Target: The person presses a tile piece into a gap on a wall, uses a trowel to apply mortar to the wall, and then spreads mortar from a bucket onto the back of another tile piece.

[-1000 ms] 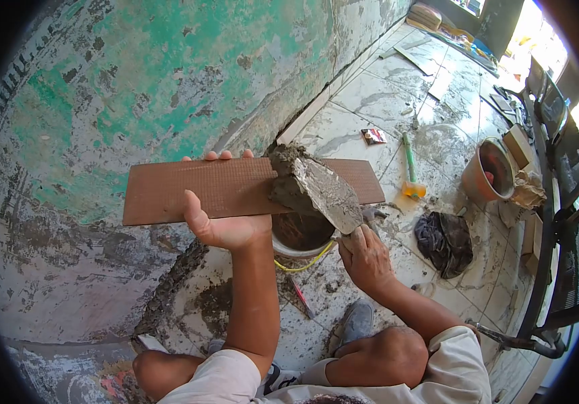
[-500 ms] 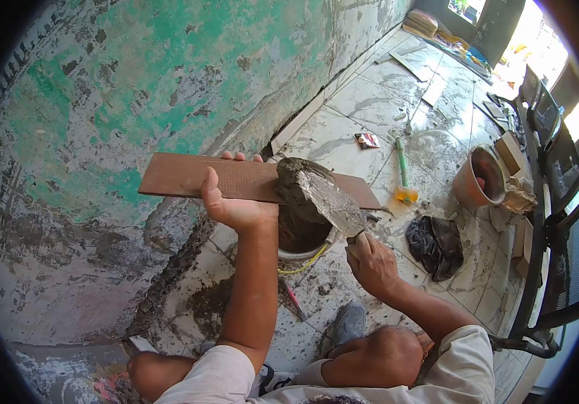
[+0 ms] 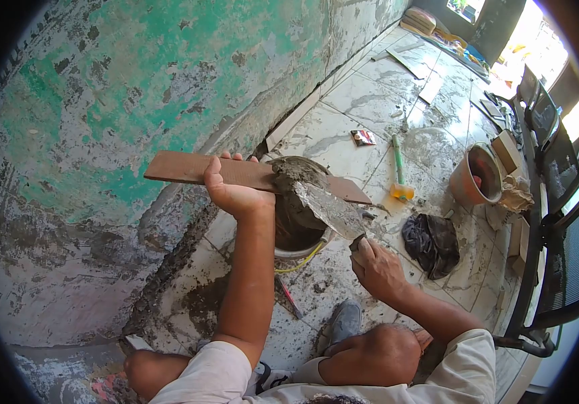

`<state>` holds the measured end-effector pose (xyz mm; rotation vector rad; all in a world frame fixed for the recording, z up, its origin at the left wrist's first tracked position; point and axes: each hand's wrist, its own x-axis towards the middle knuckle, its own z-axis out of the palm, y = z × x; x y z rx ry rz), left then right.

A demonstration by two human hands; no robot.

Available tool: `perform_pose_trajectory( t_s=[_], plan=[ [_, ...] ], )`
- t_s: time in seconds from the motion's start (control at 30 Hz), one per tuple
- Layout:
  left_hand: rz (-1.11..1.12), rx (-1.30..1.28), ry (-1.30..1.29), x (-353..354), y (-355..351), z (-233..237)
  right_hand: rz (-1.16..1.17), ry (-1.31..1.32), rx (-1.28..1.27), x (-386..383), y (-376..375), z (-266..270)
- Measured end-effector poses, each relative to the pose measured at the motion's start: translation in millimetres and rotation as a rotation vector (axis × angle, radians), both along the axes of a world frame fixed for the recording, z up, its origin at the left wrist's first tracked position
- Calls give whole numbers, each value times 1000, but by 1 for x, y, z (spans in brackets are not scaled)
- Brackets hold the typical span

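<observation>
My left hand [image 3: 239, 192] grips a long narrow tile strip [image 3: 178, 166], its brown ribbed back facing up. In my right hand [image 3: 378, 269] is a trowel [image 3: 330, 210], its blade smeared with grey mortar and tilted against the strip. A lump of wet mortar [image 3: 296, 172] sits on the strip at the blade's end, right of my left fingers. Below the strip stands a bucket [image 3: 296, 232] with dark mortar inside and a yellow handle; the strip and trowel hide part of it.
On the marble-patterned floor lie a green-handled mallet [image 3: 399, 168], a cigarette pack [image 3: 363, 137], a black plastic bag [image 3: 431, 244] and a red tool [image 3: 289, 296]. Another bucket [image 3: 476, 176] stands at right near dark mesh chairs [image 3: 565, 262]. A patchy green wall [image 3: 134, 81] rises at left.
The trowel has drawn slightly down and right, leaving mortar spread on the strip. The strip's face has tilted a little. The camera view has shifted slightly.
</observation>
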<state>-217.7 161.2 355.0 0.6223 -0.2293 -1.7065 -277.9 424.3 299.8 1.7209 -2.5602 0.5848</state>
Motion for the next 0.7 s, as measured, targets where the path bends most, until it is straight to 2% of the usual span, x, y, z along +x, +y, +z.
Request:
perform_pose_trajectory(
  t_s=[0.13, 0.33, 0.4, 0.43, 0.47, 0.53, 0.57, 0.6, 0.67, 0.7],
  plan=[
    [33, 26, -61, -3, -8, -7, 13, -5, 14, 1, 4, 3],
    [30, 25, -50, 2, -28, -20, 0, -194, 90, 7, 22, 17],
    [14, 28, 1, 10, -32, -16, 73, -523, 83, 7, 28, 19],
    [-8, 30, 52, 13, -33, -14, -7, -692, 118, 8, 31, 31],
    [-10, 29, 51, 18, -34, -15, -9, -693, 116, 8, 30, 40],
    [-39, -118, 118, 29, -31, -18, -211, -857, -22, 4, 26, 52],
    [-49, -114, 118, 34, -28, -19, -168, -700, -57, -4, 20, 57],
    [-58, -158, 156, 38, -25, -19, -181, -695, -60, -6, 18, 53],
    [-73, -250, 241, 43, -20, -15, -187, -221, -247, -8, 4, 26],
    [-108, -292, 289, 46, -18, -13, -179, -131, -271, -9, -3, 13]
  ],
)
